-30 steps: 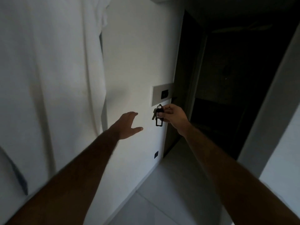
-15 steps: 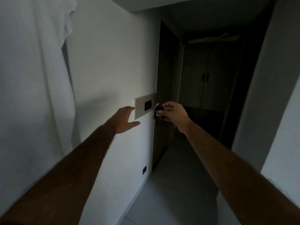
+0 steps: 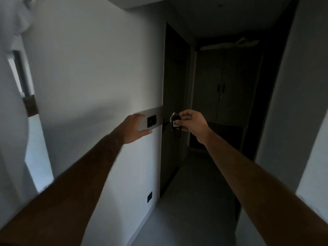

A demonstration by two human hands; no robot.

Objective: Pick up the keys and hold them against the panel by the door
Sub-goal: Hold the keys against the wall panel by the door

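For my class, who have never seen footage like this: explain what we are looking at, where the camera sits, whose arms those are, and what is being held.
There is no machine here. A person wears one wide-angle camera on the head, so you look forward and down along their own two bare arms, and the wide lens bends the walls a little.

The scene is a dim hallway. The left hand is open, its fingers spread over a pale panel fixed to the white wall beside a dark door. The panel has a small black rectangle set into it.

The right hand pinches a bunch of keys with a dark tag. The keys hang in front of the door's edge, just right of the panel, and do not appear to touch it yet.

Low on the wall is a small dark socket.
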